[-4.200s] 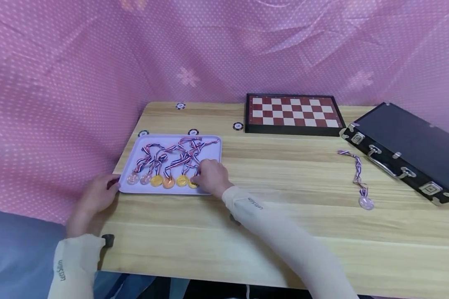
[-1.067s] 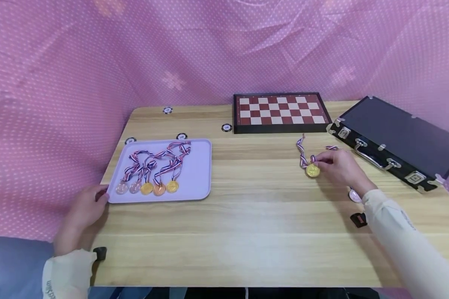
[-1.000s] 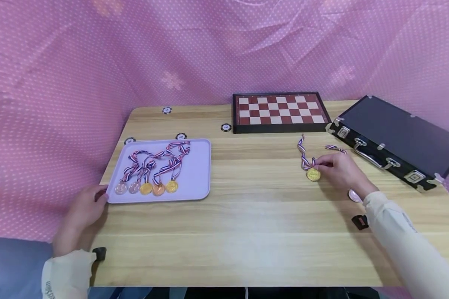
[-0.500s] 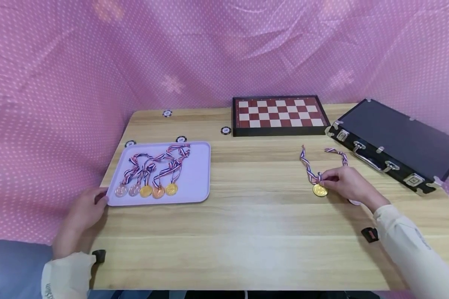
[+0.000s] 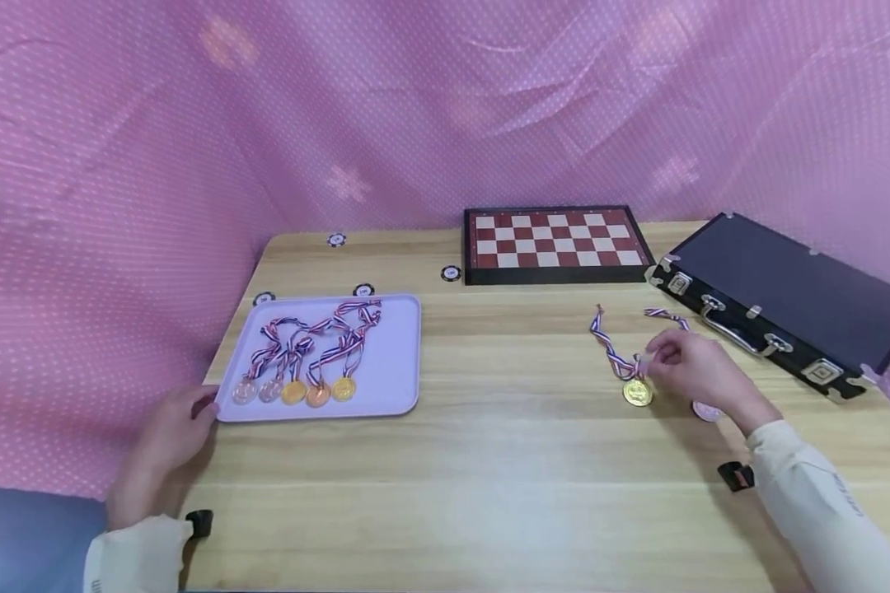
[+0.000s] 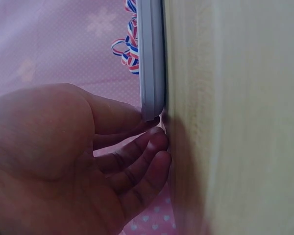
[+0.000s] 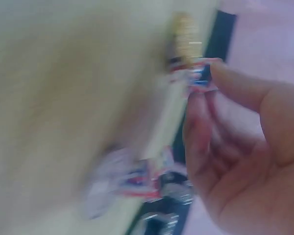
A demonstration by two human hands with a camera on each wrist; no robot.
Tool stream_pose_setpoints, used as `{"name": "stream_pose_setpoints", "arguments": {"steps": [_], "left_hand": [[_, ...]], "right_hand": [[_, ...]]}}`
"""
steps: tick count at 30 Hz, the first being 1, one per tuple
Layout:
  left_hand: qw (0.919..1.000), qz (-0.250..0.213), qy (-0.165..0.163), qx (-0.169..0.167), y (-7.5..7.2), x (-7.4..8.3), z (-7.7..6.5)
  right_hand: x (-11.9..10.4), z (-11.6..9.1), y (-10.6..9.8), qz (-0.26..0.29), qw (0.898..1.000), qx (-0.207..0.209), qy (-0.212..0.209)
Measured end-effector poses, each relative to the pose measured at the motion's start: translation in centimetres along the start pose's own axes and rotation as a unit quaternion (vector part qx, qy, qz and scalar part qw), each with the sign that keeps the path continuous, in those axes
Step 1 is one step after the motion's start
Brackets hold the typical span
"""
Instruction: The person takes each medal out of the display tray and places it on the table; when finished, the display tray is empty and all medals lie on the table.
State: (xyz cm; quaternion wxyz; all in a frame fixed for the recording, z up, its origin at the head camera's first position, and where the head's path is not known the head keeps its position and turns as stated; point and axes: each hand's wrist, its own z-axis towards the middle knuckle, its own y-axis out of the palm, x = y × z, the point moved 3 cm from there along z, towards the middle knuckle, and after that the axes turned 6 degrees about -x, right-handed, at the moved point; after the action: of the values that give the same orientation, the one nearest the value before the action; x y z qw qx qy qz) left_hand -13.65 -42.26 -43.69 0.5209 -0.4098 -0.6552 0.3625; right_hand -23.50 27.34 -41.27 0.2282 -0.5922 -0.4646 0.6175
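Note:
In the head view my left hand (image 5: 174, 428) is at the near left corner of a pale lilac tray (image 5: 386, 387); thumb and forefinger pinch its rim, the other fingers loosely bent. Several medals on striped ribbons lie on the tray, with silver, gold and bronze discs (image 5: 318, 394) in a row along the near side. My right hand (image 5: 700, 375) is low over the table's right part, thumb and forefinger pinching the ribbon just above a gold medal (image 5: 638, 393). A silver medal (image 5: 707, 411) lies partly hidden under that hand. The right wrist view is blurred.
A closed black case (image 5: 793, 288) with metal latches stands at the right. At the back is a red-and-white chessboard (image 5: 556, 239). Several poker chips (image 5: 451, 273) lie behind and beside the tray. A pink dotted cloth (image 5: 415, 107) hangs behind the wooden table (image 5: 475, 494).
My right hand has carried a gold medal from the tray to beside the silver one, then drawn it slightly nearer. The left hand stays at the tray corner.

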Motion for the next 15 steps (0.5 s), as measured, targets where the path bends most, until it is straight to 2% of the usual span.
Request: {"name": "stream_pose_setpoints", "arguments": {"steps": [2,4,7,10,15], "left_hand": [[1.0,0.001,0.005,0.005,0.2,0.0,0.1],[0.9999,0.002,0.009,0.01,0.3,0.1,0.1],[0.9998,0.003,0.009,0.016,0.4,0.1,0.0],[0.9998,0.0,0.004,0.018,0.4,0.0,-0.1],[0.9998,-0.003,-0.002,0.02,0.2,-0.2,0.0]], "right_hand": [[-1.1,0.1,-0.9,0.004,1.0,0.026,0.017],[-2.8,0.7,-1.2,0.005,0.999,0.047,0.015],[-6.4,2.2,-0.3,0.015,0.999,0.036,0.0],[-11.0,4.5,2.1,0.044,0.999,-0.012,-0.023],[-18.8,8.6,7.6,0.086,0.99,-0.083,-0.069]]}}
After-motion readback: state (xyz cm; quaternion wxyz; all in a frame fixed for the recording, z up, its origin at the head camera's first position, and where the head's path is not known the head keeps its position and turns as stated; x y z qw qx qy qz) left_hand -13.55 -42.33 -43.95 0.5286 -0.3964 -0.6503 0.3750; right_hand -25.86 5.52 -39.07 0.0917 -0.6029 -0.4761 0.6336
